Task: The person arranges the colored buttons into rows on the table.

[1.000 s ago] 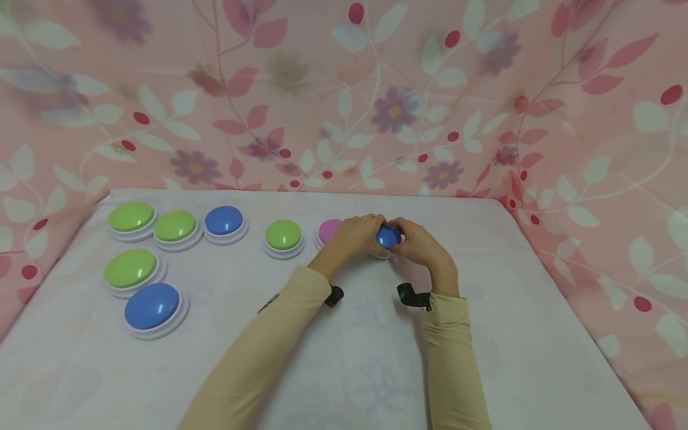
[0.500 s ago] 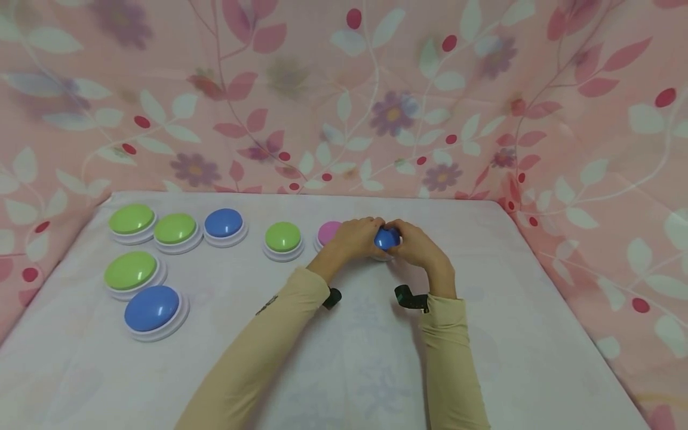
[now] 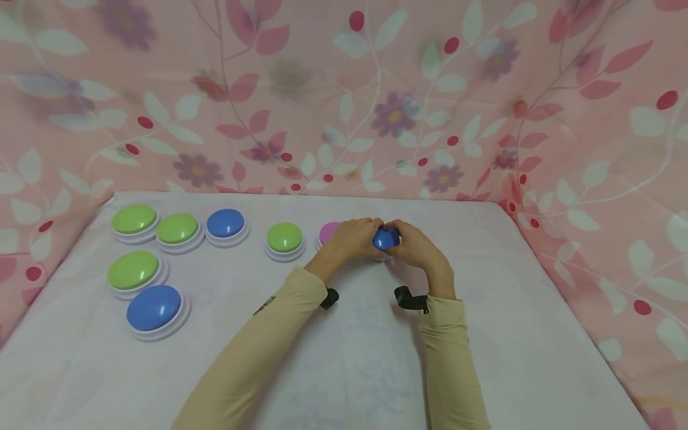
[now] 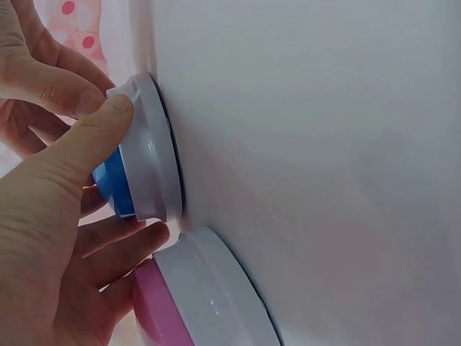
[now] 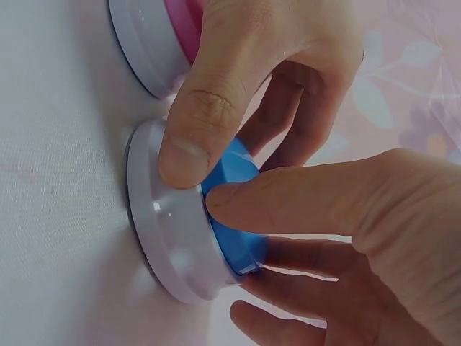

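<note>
Both hands are around a push button with a blue domed cap [image 3: 386,238] and a round white base [image 5: 173,238], which rests on the white-covered table. My left hand [image 3: 352,237] grips it from the left, thumb on the base's near side and fingers around the far side. From the right, my right hand [image 3: 420,246] holds the blue cap, its thumb pressed where the cap meets the base. In the right wrist view the cap sits a little tilted in the base. A pink-capped button [image 4: 162,306] stands close beside, partly behind the left hand in the head view.
A green button [image 3: 284,237] stands left of the pink one. Farther left are a blue button [image 3: 226,223] and two green ones [image 3: 177,229] at the back, with another green [image 3: 133,270] and a larger-looking blue one [image 3: 154,307] nearer. Pink floral cloth [image 3: 344,95] walls the table.
Both hands stay around the same blue button, with only slight shifts of fingers and wrists. The other buttons keep their places; the head view drifts slightly.
</note>
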`<control>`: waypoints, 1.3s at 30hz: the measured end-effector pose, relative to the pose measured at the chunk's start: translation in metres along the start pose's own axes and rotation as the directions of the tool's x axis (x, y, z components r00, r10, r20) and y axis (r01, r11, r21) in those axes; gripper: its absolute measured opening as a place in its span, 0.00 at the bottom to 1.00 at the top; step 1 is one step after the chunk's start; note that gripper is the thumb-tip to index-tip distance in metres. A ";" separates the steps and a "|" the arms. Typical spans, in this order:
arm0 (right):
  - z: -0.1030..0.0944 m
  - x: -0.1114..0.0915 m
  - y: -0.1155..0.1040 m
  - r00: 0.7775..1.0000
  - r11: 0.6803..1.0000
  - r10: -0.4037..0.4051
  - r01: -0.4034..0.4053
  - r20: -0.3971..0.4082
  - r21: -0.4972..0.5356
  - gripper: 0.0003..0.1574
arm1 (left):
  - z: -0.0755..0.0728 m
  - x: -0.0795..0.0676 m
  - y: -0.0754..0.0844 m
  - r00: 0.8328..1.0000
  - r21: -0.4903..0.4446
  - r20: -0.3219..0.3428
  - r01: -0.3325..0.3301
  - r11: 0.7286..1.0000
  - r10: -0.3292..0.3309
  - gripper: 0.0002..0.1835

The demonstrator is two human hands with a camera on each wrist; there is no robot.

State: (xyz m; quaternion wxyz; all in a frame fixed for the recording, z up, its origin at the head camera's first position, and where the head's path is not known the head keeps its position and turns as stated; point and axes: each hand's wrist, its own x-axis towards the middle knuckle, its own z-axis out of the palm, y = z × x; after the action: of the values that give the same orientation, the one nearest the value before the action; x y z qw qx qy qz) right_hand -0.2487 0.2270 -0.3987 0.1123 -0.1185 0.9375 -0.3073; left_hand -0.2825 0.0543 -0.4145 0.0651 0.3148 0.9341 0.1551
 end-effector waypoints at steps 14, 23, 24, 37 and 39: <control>-0.002 -0.004 -0.003 1.000 1.000 0.006 -0.006 -0.004 0.004 0.36 | -0.009 -0.015 -0.011 0.999 -0.002 -0.023 0.045 0.999 -0.045 0.43; -0.005 -0.005 -0.005 0.996 0.999 -0.050 0.050 -0.069 -0.007 0.37 | -0.013 -0.027 -0.018 1.000 0.069 -0.029 0.014 0.998 -0.012 0.44; -0.006 -0.006 -0.006 0.995 0.999 -0.054 0.053 -0.081 -0.004 0.37 | -0.014 -0.029 -0.018 1.000 0.069 -0.028 0.010 0.998 -0.008 0.44; 0.003 0.001 -0.026 0.980 0.991 -0.120 0.128 -0.162 0.041 0.37 | -0.031 -0.062 -0.030 0.993 0.017 -0.122 -0.002 1.000 0.004 0.44; 0.007 0.003 -0.031 0.978 0.989 -0.134 0.143 -0.163 0.043 0.38 | -0.033 -0.067 -0.033 0.990 0.011 -0.143 -0.009 1.000 0.011 0.44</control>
State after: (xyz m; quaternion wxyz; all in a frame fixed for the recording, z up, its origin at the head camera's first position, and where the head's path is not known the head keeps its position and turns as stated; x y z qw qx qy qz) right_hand -0.2449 0.1986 -0.3859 0.0186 -0.1556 0.9241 -0.3484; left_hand -0.2554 -0.0200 -0.3924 -0.0047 0.3079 0.9356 0.1727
